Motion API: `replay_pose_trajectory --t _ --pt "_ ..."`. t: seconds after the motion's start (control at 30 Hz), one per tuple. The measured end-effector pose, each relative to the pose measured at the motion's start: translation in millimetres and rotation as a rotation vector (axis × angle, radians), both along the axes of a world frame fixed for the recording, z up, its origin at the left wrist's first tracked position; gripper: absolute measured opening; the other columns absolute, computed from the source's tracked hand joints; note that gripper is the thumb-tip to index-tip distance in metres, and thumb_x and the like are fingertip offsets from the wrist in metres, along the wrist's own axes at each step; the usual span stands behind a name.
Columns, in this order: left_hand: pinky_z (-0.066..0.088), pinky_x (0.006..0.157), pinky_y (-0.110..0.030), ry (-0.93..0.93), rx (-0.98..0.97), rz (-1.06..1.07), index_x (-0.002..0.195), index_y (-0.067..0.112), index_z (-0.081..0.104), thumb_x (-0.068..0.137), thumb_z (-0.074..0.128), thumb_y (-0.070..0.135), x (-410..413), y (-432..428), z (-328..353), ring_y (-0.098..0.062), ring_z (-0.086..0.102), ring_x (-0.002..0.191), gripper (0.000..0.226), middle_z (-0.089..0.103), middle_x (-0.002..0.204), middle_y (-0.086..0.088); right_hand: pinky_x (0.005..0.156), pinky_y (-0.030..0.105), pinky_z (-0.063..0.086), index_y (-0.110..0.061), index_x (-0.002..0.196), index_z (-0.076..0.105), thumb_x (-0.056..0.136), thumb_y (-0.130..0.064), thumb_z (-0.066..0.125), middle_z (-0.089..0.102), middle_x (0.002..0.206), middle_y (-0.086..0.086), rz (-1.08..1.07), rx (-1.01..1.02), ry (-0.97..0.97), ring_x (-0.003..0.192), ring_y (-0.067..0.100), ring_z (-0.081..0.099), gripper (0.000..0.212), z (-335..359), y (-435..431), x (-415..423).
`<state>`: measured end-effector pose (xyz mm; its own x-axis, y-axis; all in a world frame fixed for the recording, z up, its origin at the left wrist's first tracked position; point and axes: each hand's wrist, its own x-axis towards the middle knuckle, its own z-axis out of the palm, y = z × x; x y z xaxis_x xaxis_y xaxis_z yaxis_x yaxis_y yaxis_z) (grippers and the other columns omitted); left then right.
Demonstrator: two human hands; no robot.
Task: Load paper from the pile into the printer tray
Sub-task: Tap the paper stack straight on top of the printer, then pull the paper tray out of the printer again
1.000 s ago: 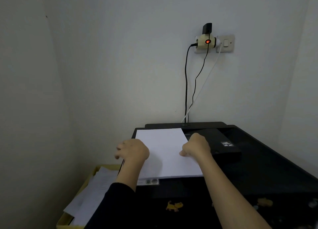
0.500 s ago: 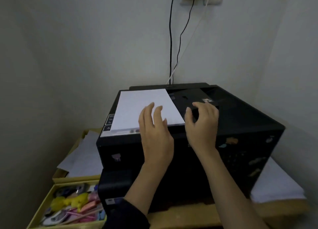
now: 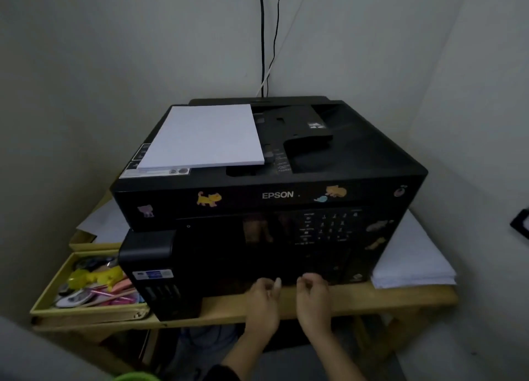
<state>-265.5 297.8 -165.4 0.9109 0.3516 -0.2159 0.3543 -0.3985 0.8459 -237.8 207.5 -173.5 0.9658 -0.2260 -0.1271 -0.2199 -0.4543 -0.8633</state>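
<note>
A black Epson printer (image 3: pixel 274 194) with cat stickers stands on a wooden table in a corner. A stack of white paper (image 3: pixel 201 136) lies flat on the left of its top. My left hand (image 3: pixel 262 300) and my right hand (image 3: pixel 313 297) are side by side at the bottom front edge of the printer, fingers curled against its base. Neither hand holds paper. The lower front of the printer is dark and I cannot make out the tray there.
A pile of white paper (image 3: pixel 412 263) lies on the table (image 3: pixel 372 299) right of the printer. At the left is a yellow tray (image 3: pixel 86 309) of small colourful items, with loose sheets (image 3: pixel 106 223) in a box behind it. Cables (image 3: pixel 266 37) run up the wall.
Both hands left the paper stack on top of the printer and dropped to its bottom front edge. The view tilted down and moved back.
</note>
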Motion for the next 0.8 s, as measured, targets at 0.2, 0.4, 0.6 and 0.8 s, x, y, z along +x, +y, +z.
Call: replay_pose_trajectory --t 0.2,0.4,0.6,0.8 --pt "0.031 0.115 -0.045 0.301 -0.921 0.404 0.150 0.006 0.019 0.091 0.031 0.062 14.1 17.7 -1.1 -0.037 0.033 0.139 0.083 0.028 0.153 -0.021 0.084 0.042 0.054 -0.007 0.103 0.059 0.092 -0.043 0.053 0.056 0.127 0.028 -0.101 0.637 0.531 0.100 0.033 0.060 0.037 -7.2 -4.1 16.4" --pt "0.026 0.118 -0.040 0.151 -1.086 0.340 0.145 0.009 0.034 0.096 0.022 0.055 21.8 29.9 -22.4 -0.028 0.032 0.141 0.068 0.038 0.150 -0.014 0.101 0.044 0.042 -0.002 0.142 0.036 0.094 -0.037 0.052 0.042 0.143 0.025 -0.232 1.079 0.559 0.131 0.038 0.044 0.062 -25.8 -1.7 28.4" --pt "0.040 0.097 -0.031 0.096 -1.250 0.528 0.141 0.002 0.040 0.094 0.033 0.053 31.6 35.6 -34.9 -0.023 0.054 0.112 0.068 0.057 0.124 -0.010 0.096 0.039 0.045 -0.001 0.137 0.044 0.092 -0.038 0.053 0.047 0.140 0.017 -0.394 1.280 0.485 0.112 0.027 0.056 0.058 -39.4 14.4 32.9" --pt "0.040 0.100 -0.031 0.091 -1.299 0.598 0.137 -0.002 0.041 0.091 0.043 0.054 36.5 38.6 -46.4 -0.019 0.057 0.095 0.073 0.058 0.106 -0.010 0.082 0.032 0.050 0.002 0.135 0.048 0.090 -0.039 0.055 0.064 0.105 0.012 -0.431 1.372 0.419 0.097 0.024 0.062 0.060 -46.8 20.1 36.0"
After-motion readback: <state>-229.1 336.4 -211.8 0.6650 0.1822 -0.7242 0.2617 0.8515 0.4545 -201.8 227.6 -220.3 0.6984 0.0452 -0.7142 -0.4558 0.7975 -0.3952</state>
